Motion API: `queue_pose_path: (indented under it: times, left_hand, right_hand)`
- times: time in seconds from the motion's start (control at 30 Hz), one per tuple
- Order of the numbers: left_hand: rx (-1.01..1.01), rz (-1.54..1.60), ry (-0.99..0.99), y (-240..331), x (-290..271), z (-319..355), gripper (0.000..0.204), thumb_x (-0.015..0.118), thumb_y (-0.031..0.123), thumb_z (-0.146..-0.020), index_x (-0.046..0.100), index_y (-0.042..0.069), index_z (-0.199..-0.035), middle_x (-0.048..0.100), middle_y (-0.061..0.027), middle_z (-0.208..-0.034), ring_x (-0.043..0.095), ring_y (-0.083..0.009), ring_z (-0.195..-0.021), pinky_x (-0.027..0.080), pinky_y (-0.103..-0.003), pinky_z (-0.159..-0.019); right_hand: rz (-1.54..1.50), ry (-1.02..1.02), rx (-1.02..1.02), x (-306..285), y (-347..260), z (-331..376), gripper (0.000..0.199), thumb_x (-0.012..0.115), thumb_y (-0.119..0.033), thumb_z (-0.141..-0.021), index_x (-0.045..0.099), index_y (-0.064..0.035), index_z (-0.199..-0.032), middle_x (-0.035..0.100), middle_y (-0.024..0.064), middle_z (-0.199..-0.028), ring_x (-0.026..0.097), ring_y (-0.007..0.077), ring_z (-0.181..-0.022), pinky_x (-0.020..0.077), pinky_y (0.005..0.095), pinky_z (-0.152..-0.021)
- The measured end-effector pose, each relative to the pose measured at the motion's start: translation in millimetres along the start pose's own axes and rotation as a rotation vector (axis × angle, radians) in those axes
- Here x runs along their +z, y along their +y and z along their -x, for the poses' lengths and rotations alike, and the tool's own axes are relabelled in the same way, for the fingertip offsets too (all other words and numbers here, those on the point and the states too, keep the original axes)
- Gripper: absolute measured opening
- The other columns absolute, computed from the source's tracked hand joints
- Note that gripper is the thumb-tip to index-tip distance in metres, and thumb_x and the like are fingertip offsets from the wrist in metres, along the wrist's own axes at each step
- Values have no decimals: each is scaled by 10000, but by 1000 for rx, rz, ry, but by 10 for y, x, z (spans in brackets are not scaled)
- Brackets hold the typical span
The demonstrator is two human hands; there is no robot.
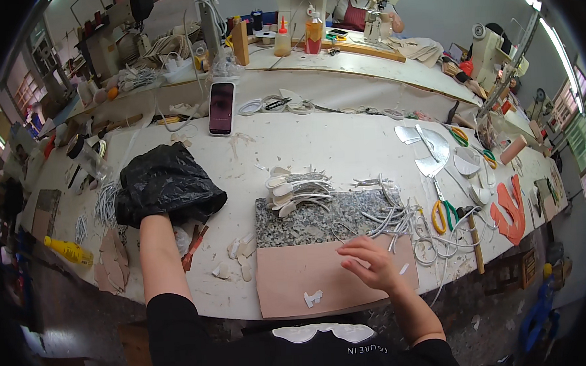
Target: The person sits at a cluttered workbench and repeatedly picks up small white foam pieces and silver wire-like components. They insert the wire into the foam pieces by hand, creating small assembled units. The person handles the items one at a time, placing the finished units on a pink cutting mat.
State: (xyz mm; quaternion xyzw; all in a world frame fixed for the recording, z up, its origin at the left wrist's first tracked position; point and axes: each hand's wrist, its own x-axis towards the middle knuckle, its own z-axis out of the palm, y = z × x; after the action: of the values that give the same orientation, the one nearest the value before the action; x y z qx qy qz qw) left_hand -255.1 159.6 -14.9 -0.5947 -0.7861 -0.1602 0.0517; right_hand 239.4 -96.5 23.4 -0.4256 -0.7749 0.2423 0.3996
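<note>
Black plastic bag (168,179) at left hides the left hand (154,221), its finger grip impossible to tell; near right, the empty right hand's (373,265) loosely parted fingers hover above a tan sheet (282,283); beyond lies a speckled slab (289,232), farther a phone (221,108).

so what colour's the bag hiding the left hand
The bag is black, best in the head view.

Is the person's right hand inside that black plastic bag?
No, the right hand is over the tan sheet, while the left forearm goes into the black bag.
</note>
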Motion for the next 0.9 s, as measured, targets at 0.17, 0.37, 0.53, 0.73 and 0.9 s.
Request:
queue_pose_path:
  times: [0.17, 0.37, 0.53, 0.73, 0.9]
  left_hand:
    - [-8, 3, -14, -82, -49, -31, 239, 546, 230, -928, 668, 55, -1035, 682, -108, -919, 621, -244, -707, 507, -341, -615]
    - [-35, 54, -61, -155, -131, -78, 237, 550, 231, -927, 669, 56, -1032, 684, -103, -911, 622, -237, -692, 509, -335, -607]
    - [-90, 188, -105, -166, -301, -64, 235, 553, 231, -926, 671, 56, -1030, 685, -98, -904, 622, -231, -679, 510, -329, -600]
    - [-270, 761, -205, 164, -424, 500, 233, 557, 232, -925, 672, 57, -1027, 686, -93, -895, 622, -223, -663, 512, -322, -591]
    - [-409, 1292, -622, 376, -836, 1371, 233, 572, 214, -907, 662, 37, -1028, 681, -83, -902, 617, -142, -687, 493, -261, -544]
  right_hand:
    - [-135, 36, 120, 74, -132, 251, 160, 702, -83, -831, 702, 3, -966, 680, 106, -938, 641, 246, -883, 500, 324, -772]
    - [-227, -8, 132, 229, -190, 293, 140, 698, -76, -834, 709, -8, -957, 684, 95, -928, 643, 226, -865, 507, 312, -753]
    - [-249, -39, 102, 229, -201, 218, 133, 698, -88, -837, 711, -18, -949, 683, 91, -917, 642, 225, -850, 506, 317, -748]
    - [-323, -119, 68, 373, -226, 140, 129, 693, -101, -848, 711, -22, -948, 683, 88, -913, 643, 220, -848, 505, 316, -747]
    - [-404, -125, 66, 473, -333, 42, 149, 687, -113, -861, 706, -16, -971, 680, 91, -912, 651, 223, -833, 512, 307, -733]
